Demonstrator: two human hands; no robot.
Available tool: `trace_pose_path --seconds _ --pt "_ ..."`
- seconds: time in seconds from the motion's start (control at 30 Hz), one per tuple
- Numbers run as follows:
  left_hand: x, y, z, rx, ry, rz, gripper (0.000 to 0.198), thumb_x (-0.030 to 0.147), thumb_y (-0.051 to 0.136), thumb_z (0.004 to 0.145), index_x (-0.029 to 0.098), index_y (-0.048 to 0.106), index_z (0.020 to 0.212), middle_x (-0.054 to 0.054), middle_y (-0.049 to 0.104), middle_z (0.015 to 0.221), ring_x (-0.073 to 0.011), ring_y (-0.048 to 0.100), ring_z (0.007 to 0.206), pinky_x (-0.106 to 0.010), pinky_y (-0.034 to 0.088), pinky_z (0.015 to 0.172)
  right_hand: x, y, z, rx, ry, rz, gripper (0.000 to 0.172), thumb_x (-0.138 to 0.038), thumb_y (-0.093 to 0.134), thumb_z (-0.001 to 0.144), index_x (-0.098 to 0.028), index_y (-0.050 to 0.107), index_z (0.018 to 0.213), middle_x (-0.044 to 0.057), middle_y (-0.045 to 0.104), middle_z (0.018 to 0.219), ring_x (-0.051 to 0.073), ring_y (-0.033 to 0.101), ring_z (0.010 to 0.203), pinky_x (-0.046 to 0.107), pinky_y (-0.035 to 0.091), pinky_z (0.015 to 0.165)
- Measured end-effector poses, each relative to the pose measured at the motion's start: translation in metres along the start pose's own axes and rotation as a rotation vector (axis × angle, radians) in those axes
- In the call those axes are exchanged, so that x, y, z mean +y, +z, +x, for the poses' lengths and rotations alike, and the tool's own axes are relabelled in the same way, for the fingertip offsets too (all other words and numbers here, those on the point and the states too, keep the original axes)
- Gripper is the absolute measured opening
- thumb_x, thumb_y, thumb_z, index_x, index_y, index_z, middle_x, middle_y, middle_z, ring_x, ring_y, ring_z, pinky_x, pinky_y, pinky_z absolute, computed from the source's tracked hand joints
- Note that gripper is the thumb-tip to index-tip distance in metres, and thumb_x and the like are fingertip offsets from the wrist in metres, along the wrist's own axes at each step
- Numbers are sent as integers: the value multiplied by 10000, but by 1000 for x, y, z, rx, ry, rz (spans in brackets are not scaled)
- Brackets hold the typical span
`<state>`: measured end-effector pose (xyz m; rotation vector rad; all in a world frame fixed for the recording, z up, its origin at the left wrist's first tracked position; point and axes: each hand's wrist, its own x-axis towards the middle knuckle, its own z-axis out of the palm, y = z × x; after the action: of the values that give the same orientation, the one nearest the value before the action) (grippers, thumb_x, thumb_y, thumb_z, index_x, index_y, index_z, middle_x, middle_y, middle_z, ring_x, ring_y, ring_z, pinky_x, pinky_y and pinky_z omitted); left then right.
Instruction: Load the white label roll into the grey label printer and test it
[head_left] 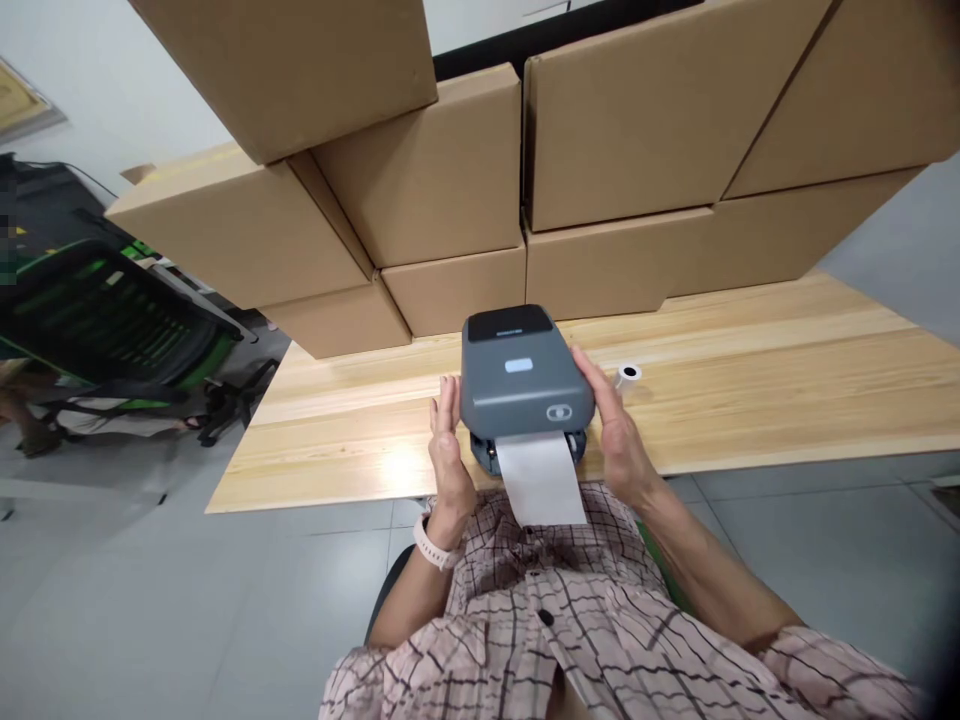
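Observation:
A dark grey label printer [517,385] stands near the front edge of the wooden table, its cover sitting a little above the base. A strip of white paper [544,485] hangs out of its front toward my shirt. My left hand [448,450] is at the printer's left side, fingers stretched up along it. Along the right side lies my right hand [619,435], its fingers extended against the casing and partly hidden. Both hands are open, with the printer between them. Right of my right hand, a small white roll [628,375] with a dark core stands on the table.
Stacked cardboard boxes [622,140] form a wall along the back of the wooden table [787,390]. One box [300,70] at upper left juts out toward me. A black and green office chair [112,320] stands on the floor at the left.

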<state>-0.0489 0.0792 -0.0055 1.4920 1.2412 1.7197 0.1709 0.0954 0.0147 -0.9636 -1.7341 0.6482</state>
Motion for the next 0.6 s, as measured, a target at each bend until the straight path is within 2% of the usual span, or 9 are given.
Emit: trace_pose_path --seconds 0.07,0.13,0.2,0.3,0.37,0.47,0.53,0.6 --pt "7 0 23 33 -1 -82 673 671 266 1074 331 458 1623 -64 525 1669 -270 438 1594 -491 276 1356 -5 -3 28 17 -55 -67 799 -788 132 1022 -404 221 1717 5 350 1767 344 305 1643 621 199 1368" --pt "9 0 46 75 -28 -109 631 628 368 1076 298 475 1602 -92 590 1608 -264 533 1524 -464 340 1320 -8 -5 61 49 -105 -102 847 -821 123 1002 -371 216 1714 44 377 1749 352 334 1628 625 226 1354" --pt "4 0 61 68 -94 -84 619 583 522 1040 276 488 1576 -118 663 1513 -270 564 1490 -467 383 1282 -9 -5 96 97 -141 -101 857 -829 127 1002 -342 251 1696 64 411 1725 342 369 1611 604 263 1341" --pt "-13 0 67 -6 -245 1 617 492 701 933 244 572 1483 -154 684 1454 -298 611 1413 -477 470 1177 -9 -5 143 157 -151 -99 870 -825 157 1013 -267 336 1656 92 441 1702 329 378 1606 564 273 1341" --pt "-23 0 64 -72 -328 112 608 426 746 867 208 628 1423 -171 677 1429 -301 642 1312 -446 521 1065 -6 -5 168 155 -125 -125 850 -809 176 1022 -270 329 1660 84 422 1716 335 351 1619 574 249 1348" --pt "-28 -1 60 -139 -366 295 612 367 752 816 171 672 1391 -142 708 1252 -237 655 1031 -363 522 872 3 -6 200 126 -86 -164 796 -786 171 1032 -337 259 1684 39 396 1730 322 313 1639 583 236 1349" --pt "-24 -1 62 -176 -386 362 614 355 743 809 160 680 1389 -75 707 1018 -186 608 842 -315 477 767 13 -6 219 113 -60 -170 802 -800 179 1026 -341 255 1679 28 402 1727 297 313 1640 551 237 1355" --pt "-19 -2 66 -220 -424 385 613 347 735 806 158 680 1387 2 637 790 -161 560 721 -285 420 685 19 -7 233 92 -25 -164 826 -825 206 1013 -324 271 1666 33 412 1721 281 323 1634 527 236 1357"
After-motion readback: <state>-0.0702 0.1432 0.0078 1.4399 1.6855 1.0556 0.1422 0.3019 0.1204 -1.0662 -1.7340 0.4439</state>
